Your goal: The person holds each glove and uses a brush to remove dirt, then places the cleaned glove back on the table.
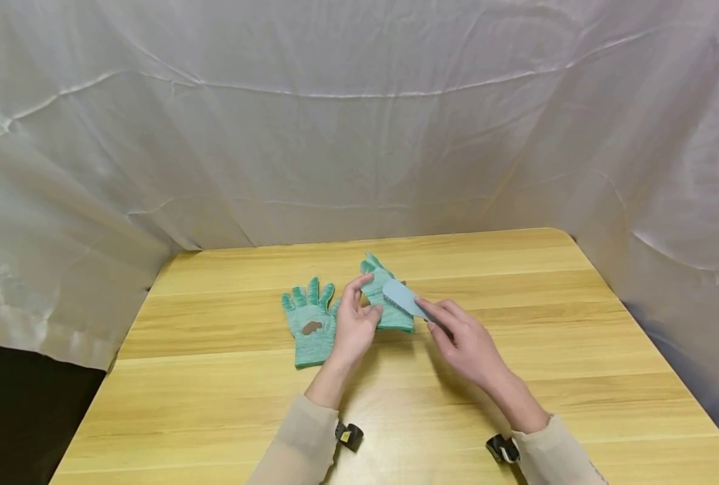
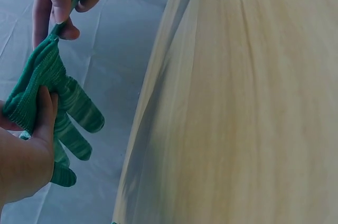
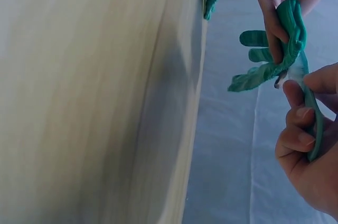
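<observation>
My left hand (image 1: 354,330) holds a green knit glove (image 1: 374,291) raised over the table, thumb and fingers pinching it near the cuff. In the left wrist view the fingers of this glove (image 2: 45,71) hang down loosely. My right hand (image 1: 471,345) grips the handle of a light blue brush (image 1: 403,298). Its flat, rounded head overlaps the glove in the head view. Pale bristles show at the glove in the right wrist view, by a dark patch on the fabric. A matching glove (image 1: 315,347) lies flat to the left, fingers pointing away, with a brown patch on it.
The wooden table (image 1: 547,289) has a rounded far right corner. Pale grey, wrinkled cloth (image 1: 347,148) hangs behind it and along both sides. A black wrist device (image 1: 350,436) sits by the left sleeve, and another wrist device (image 1: 502,448) by the right sleeve.
</observation>
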Available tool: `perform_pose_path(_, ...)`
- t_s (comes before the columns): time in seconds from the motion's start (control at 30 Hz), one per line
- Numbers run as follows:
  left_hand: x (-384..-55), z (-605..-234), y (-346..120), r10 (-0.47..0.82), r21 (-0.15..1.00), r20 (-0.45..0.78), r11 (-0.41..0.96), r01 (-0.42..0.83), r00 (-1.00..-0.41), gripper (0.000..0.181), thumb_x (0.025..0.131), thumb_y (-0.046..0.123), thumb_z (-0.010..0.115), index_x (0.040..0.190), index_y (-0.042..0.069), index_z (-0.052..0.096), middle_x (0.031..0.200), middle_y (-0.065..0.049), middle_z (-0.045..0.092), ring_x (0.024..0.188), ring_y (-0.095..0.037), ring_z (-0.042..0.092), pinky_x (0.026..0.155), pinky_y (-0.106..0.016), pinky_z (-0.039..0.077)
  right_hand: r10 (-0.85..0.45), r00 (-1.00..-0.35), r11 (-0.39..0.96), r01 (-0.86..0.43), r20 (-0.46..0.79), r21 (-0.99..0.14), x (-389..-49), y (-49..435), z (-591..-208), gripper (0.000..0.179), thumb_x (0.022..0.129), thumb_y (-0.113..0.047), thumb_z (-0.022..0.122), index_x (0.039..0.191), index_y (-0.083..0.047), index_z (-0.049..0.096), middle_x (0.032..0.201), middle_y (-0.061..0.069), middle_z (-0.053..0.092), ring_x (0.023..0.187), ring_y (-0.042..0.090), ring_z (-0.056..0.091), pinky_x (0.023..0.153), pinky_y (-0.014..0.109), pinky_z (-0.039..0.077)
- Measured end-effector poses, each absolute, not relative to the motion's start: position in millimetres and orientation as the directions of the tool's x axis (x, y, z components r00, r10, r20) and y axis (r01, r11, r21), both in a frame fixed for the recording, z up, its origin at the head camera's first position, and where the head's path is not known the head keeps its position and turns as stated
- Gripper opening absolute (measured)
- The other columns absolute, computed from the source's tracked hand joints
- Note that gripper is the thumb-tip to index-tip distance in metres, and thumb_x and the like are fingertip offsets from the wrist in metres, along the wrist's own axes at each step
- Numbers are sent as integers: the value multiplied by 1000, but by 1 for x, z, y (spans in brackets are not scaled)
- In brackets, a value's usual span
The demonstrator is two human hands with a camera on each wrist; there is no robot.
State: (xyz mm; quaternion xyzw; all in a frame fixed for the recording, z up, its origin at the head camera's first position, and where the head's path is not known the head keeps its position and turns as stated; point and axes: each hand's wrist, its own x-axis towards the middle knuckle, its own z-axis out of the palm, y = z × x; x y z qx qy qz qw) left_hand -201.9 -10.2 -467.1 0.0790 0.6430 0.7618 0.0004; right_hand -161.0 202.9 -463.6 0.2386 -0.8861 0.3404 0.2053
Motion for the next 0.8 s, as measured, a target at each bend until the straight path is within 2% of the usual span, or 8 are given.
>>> perform_pose_path(0.17, -202, -467, -10, 90, 982, 110, -161, 95, -990, 58, 97, -16, 53, 149, 7, 45, 171, -10, 23, 69, -11, 45, 58, -16, 41, -264, -812, 669, -542, 520, -508, -162, 205, -464, 50, 94, 4, 68, 142, -9, 64, 106, 4, 68, 66, 4, 45, 54, 22, 43)
perform_pose_path(0.8, -203, -466, -12, 67, 983, 89, -167, 77, -994, 57, 98, -13, 53, 149, 8, 45, 171, -10, 24, 64, -11, 42, 56, -17, 39, -131, -853, 714, -435, 506, -549, -162, 210, -459, 49, 97, 3, 66, 144, -9, 62, 116, 12, 69, 70, 11, 52, 53, 24, 43)
